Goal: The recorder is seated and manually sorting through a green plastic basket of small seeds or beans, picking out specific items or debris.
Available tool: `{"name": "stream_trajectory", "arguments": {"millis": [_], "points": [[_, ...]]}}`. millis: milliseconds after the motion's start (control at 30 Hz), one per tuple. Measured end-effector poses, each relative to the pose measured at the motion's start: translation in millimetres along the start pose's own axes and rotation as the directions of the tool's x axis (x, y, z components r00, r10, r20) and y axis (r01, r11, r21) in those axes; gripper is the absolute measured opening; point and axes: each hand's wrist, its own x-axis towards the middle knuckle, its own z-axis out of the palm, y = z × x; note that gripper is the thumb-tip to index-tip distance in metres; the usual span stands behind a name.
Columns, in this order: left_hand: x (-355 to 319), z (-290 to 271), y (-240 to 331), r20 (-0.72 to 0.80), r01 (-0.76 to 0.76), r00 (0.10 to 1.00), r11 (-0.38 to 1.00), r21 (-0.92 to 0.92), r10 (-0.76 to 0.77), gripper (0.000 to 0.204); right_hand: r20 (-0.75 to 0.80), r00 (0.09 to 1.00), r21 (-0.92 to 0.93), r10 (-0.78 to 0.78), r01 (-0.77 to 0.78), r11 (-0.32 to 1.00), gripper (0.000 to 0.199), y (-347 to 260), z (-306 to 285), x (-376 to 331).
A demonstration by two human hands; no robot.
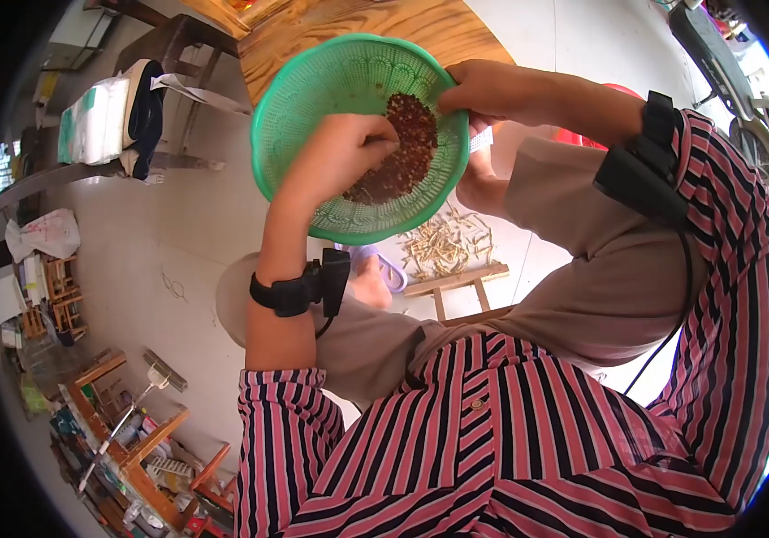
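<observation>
While the striped shirt (420, 430) and brown trousers (609, 215) fill the near part of the view, both forearms reach out past the knees, each with a black strapped-on device (290, 294) near the wrist. The right hand (479, 90) is clamped on the rim of a green basket (286, 99), thumb over the edge. The left hand (349, 148) is inside it, fingers curled in and low over the small red-brown pieces (413, 134); whether its fingertips are closed on one of them I cannot tell. The pieces lie heaped on the basket floor, toward the right side.

The step in hand looks like picking through this heap — one hand steadying, the other sorting. The next move would seem to call for a light, precise pinch, with the right hand firm enough that the basket does not tip.

Below and beyond, a lilac slipper (393, 274) and pale, slender scraps (447, 244) lie on the floor beside a low wooden stool (456, 282). A wood-grained table (384, 20) stands past the basket — whether it bears any weight is unclear — and farther left a white package (98, 121) sits on dark furniture.
</observation>
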Motion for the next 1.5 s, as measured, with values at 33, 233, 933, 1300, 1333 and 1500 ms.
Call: {"name": "stream_trajectory", "arguments": {"millis": [33, 233, 933, 1300, 1333, 1500], "points": [[-0.8, -5.9, 7.1, 0.032, 0.073, 0.997, 0.986, -0.149, -0.069, 0.017, 0.005, 1.0, 0.033, -0.012, 0.012, 0.999, 0.028, 2.8, -0.2, 1.3], [-7.1, -21.1, 16.7, 0.079, 0.209, 0.976, 0.775, -0.596, -0.202, 0.015, 0.039, 0.999, 0.121, -0.022, 0.017, 0.992, 0.027, 6.6, -5.4, 0.5], [-16.1, -48.1, 3.2, -0.086, -0.04, 0.989, 0.337, -0.941, -0.123, 0.009, 0.082, 0.996, 0.214, 0.046, -0.063, 0.975, 0.028, 8.8, -11.9, 3.4], [-31.8, -51.8, 8.9, -0.041, 0.137, 0.981, 0.83, -0.541, -0.189, 0.008, 0.041, 0.998, 0.207, 0.045, -0.053, 0.977, 0.029, 4.4, -5.1, 1.6], [-33.1, -46.4, 15.8, -0.047, 0.197, 0.978, 0.975, -0.1, -0.202, 0.007, 0.039, 0.998, 0.209, 0.049, -0.056, 0.976, 0.029, 4.9, -5.1, 1.4], [-41.6, -23.6, 7.5, 0.109, 0.043, 0.991, 0.958, 0.284, -0.077, 0.019, 0.024, 1.0, 0.154, -0.003, -0.001, 0.988, 0.032, 2.1, 1.0, 4.4]]}}
